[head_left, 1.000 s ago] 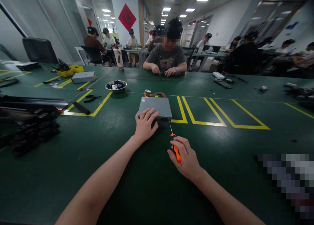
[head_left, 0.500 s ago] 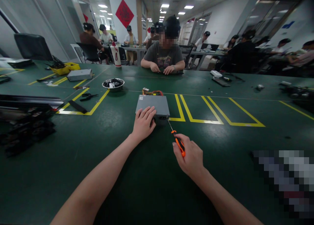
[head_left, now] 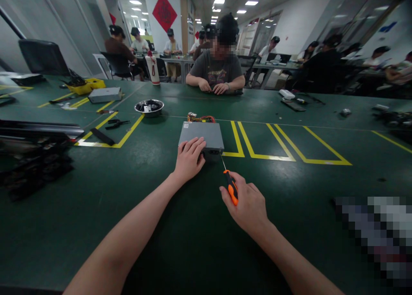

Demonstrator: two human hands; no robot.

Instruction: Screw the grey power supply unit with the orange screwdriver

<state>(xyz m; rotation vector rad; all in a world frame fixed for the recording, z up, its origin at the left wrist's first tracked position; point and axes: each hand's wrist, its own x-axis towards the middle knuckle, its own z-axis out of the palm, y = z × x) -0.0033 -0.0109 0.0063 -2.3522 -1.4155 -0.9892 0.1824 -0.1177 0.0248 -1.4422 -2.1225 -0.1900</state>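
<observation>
A grey metal box (head_left: 202, 133) with a power socket in its near side lies on the green table (head_left: 154, 235). Coloured cables (head_left: 202, 118) come out at its far edge. My left hand (head_left: 190, 159) grips the box's near left part, fingers on top and the thumb at the near side. In my right hand (head_left: 246, 198) is an orange and black screwdriver (head_left: 231, 187), its shaft pointing away from me. The screwdriver's tip meets or nearly meets the box's near right corner; the exact contact is too small to tell.
Beyond the box sits a metal bowl (head_left: 149, 108) with small parts. Black parts (head_left: 41, 166) lie at the left, near a yellow tray (head_left: 86, 86) and another grey box (head_left: 104, 95). Across the table a person (head_left: 215, 67) works with both hands.
The fingers of my right hand have shifted around the screwdriver handle, which looks turned, its tip still at the same corner. My left hand keeps its place on the box. The view has tilted slightly.
</observation>
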